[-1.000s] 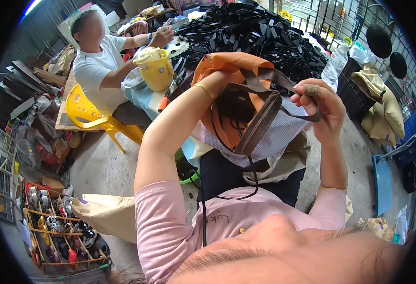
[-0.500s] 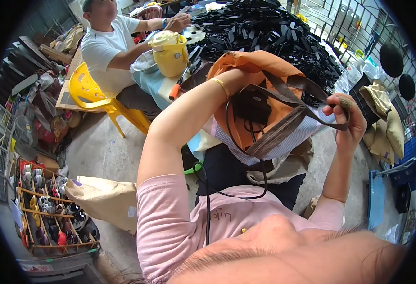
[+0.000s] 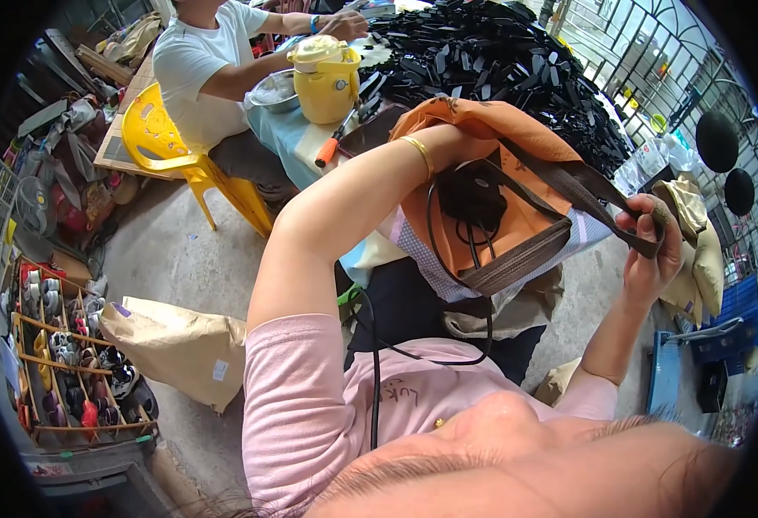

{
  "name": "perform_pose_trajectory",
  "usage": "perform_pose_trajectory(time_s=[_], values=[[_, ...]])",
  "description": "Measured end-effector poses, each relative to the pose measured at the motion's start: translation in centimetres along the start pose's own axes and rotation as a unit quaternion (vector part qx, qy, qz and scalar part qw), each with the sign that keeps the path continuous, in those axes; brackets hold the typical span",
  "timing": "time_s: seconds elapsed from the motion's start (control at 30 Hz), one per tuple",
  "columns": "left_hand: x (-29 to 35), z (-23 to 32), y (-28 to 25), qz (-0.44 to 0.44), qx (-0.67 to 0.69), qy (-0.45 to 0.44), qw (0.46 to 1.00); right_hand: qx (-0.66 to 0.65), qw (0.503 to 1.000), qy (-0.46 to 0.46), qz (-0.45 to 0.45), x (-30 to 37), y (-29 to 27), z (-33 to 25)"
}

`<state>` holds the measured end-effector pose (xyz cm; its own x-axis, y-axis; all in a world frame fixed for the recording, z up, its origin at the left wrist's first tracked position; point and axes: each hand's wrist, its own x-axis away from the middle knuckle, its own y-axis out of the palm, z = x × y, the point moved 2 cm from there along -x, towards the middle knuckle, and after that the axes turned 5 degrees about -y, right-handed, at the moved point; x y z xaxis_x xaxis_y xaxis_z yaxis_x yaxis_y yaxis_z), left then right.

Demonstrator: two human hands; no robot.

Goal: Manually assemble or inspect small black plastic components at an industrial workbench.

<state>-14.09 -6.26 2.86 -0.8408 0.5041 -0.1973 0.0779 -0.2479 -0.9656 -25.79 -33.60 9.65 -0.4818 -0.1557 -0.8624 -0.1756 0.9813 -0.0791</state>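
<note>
An open cloth bag with an orange lining point(image 3: 530, 142), brown straps and a pale checked outside rests over my lap by the table edge. My left forearm reaches into its mouth from the left, a gold bangle point(image 3: 418, 158) at the wrist. The left hand point(image 3: 463, 143) is mostly hidden by the orange cloth, so its fingers do not show. My right hand point(image 3: 658, 248) is closed around a brown strap point(image 3: 582, 186) and holds it out to the right. Inside the bag lies a black object point(image 3: 474, 197) with cords. A black cable point(image 3: 377, 371) runs from the bag down across my shirt.
Black flat pieces point(image 3: 483, 60) heap up on the table, near a yellow jug point(image 3: 325, 95), a metal bowl point(image 3: 274, 91) and an orange-handled tool point(image 3: 326, 153). A person point(image 3: 198, 65) sits on a yellow chair point(image 3: 159, 129). Left are a paper sack point(image 3: 180, 345) and shoe rack point(image 3: 77, 371).
My right hand, with the strap, is a little lower and farther right. The left arm stays in the bag. The whole view has shifted slightly.
</note>
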Motion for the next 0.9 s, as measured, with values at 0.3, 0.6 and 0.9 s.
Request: perform_pose_trajectory(time_s=[0.3, 0.6, 0.9], values=[[-0.1, 1.0, -0.6, 0.021, 0.068, -0.041, 0.997, 0.009, 1.000, -0.007, -0.008, -0.2, -0.3, -0.2], [-1.5, 0.6, 0.6, 0.008, 0.062, -0.068, 0.996, 0.017, 1.000, -0.003, -0.006, -0.7, -0.3, 0.1], [-3.2, 0.9, 1.7, -0.007, 0.061, -0.074, 0.995, 0.021, 1.000, 0.000, 0.006, -1.3, -0.8, -0.3]])
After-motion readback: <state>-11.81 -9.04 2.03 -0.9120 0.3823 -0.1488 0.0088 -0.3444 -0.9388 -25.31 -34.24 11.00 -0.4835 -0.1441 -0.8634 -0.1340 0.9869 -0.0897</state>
